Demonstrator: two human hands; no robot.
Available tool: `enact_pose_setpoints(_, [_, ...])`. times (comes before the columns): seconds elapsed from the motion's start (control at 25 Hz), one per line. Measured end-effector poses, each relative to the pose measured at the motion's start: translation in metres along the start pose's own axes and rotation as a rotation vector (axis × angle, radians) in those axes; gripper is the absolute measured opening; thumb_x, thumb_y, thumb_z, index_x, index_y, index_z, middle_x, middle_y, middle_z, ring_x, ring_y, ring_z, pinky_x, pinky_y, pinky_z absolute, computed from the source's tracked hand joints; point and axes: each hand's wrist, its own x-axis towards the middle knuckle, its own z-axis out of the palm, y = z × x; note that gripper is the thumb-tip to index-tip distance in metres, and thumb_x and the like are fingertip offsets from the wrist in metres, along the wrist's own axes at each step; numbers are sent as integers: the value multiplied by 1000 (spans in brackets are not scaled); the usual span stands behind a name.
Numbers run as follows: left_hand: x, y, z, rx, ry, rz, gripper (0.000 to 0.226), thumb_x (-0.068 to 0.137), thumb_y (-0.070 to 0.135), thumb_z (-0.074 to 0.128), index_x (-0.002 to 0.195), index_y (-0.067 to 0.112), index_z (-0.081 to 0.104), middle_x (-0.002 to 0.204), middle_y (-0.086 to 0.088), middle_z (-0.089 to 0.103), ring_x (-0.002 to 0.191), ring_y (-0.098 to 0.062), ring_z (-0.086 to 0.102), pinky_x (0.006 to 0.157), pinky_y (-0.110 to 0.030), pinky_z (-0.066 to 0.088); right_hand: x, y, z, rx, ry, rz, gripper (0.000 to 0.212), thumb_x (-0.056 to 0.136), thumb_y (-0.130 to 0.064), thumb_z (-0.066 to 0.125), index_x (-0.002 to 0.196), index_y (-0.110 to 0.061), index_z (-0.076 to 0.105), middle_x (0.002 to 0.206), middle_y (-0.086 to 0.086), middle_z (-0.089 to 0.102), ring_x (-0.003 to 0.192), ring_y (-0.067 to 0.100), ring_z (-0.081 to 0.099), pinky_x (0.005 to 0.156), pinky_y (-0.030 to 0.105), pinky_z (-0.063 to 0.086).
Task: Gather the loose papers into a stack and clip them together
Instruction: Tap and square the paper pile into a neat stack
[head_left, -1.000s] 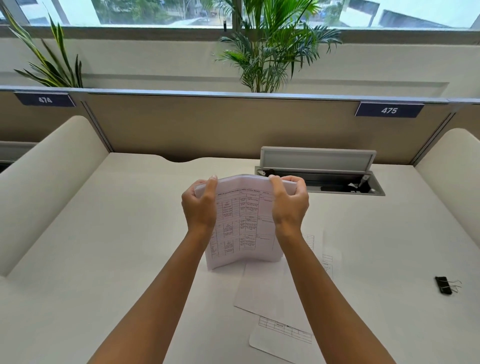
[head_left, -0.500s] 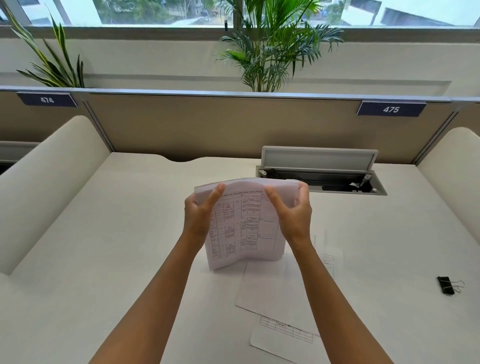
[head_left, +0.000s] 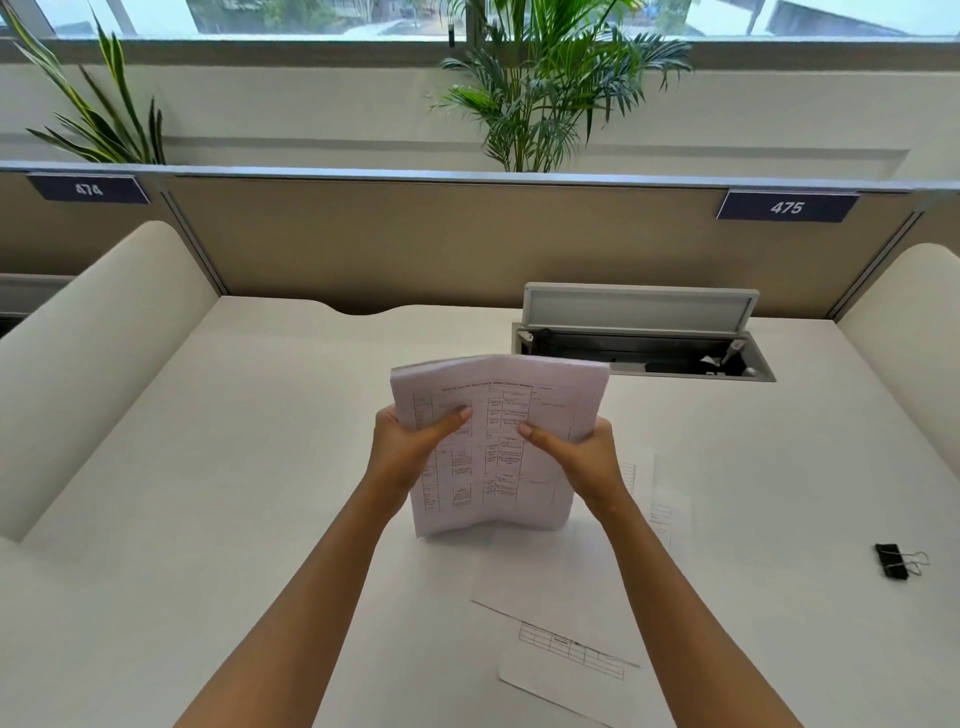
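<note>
Both hands clamp a stack of papers (head_left: 498, 441) standing on edge on the desk (head_left: 260, 467), left hand (head_left: 410, 447) at its 9 o'clock side, right hand (head_left: 576, 457) at 3 o'clock, thumbs across the printed front. Loose sheets (head_left: 561, 587) lie flat at the stack's 5 o'clock. A black binder clip (head_left: 894, 561) rests well apart at 4 o'clock.

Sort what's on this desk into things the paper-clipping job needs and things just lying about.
Job:
stack of papers, held upright by left hand and right hand
loose sheets on the desk
binder clip

Lying about:
open cable tray
desk number plates
plants
</note>
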Motion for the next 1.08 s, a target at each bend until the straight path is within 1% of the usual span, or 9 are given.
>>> enact_pose_setpoints(0.08, [-6, -10, -2, 6, -23, -35, 29, 78, 18, 84, 103, 28, 74, 98, 6, 79, 92, -16, 74, 65, -23, 59, -7, 11, -3, -1, -27, 32, 40, 72, -12, 85, 104, -32, 70, 98, -10, 76, 91, 15, 72, 72, 30, 62])
enact_pose_setpoints(0.16, [-9, -13, -1, -3, -26, -41, 29, 77, 17, 85, 100, 30, 74, 96, 9, 79, 90, -13, 75, 65, -21, 58, -11, 13, -1, 4, -23, 41, 43, 72, -10, 85, 104, -34, 69, 97, -12, 75, 89, 12, 72, 70, 27, 62])
enact_pose_setpoints(0.28, [-6, -16, -3, -26, -16, -18, 30, 76, 15, 85, 101, 29, 74, 99, 5, 79, 90, -15, 74, 70, -28, 60, -9, 11, -2, 23, -28, 32, 43, 72, -6, 85, 102, -33, 69, 97, -12, 74, 86, 6, 72, 67, 23, 60])
enact_pose_setpoints(0.4, [-11, -26, -3, -26, -17, -41, 35, 76, 14, 85, 104, 30, 72, 104, 3, 77, 97, -19, 72, 75, -33, 59, -12, 21, -1, 22, -53, 52, 46, 68, -4, 87, 100, -33, 71, 99, -10, 75, 91, 15, 73, 71, 28, 61])
enact_pose_setpoints(0.52, [-16, -37, -2, -29, 12, -39, 37, 75, 12, 86, 102, 32, 71, 103, 6, 76, 97, -17, 71, 73, -30, 59, -16, 30, -3, 16, -59, 79, 47, 68, -6, 88, 102, -33, 70, 103, -6, 75, 96, 22, 72, 75, 36, 62])
enact_pose_setpoints(0.68, [-22, -46, -3, -16, -11, -46, 40, 74, 9, 87, 101, 34, 72, 94, 13, 79, 89, -7, 73, 68, -22, 59, -20, 37, -5, 12, -72, 97, 49, 69, -6, 87, 106, -31, 69, 107, 0, 74, 97, 22, 70, 78, 40, 62])
enact_pose_setpoints(0.88, [-24, -53, -1, -29, -15, -44, 41, 73, 7, 87, 101, 33, 72, 93, 15, 79, 87, -6, 73, 64, -20, 59, -24, 41, -8, 17, -55, 115, 48, 70, -5, 86, 103, -34, 67, 98, -11, 73, 85, 8, 71, 69, 21, 59])
enact_pose_setpoints(1.0, [-28, -61, -4, -4, -55, -83, 45, 72, 7, 88, 104, 34, 71, 98, 14, 78, 95, -11, 72, 70, -23, 60, -28, 48, -9, -2, -87, 146, 49, 66, -6, 89, 101, -33, 69, 101, -8, 74, 91, 11, 72, 69, 21, 59])
enact_pose_setpoints(1.08, [-31, -63, -3, 4, -68, -97, 46, 72, 5, 87, 104, 35, 70, 95, 19, 78, 93, -7, 72, 67, -20, 59, -28, 51, -11, -11, -85, 156, 49, 65, -9, 91, 102, -34, 69, 105, -4, 75, 97, 17, 71, 72, 24, 60])
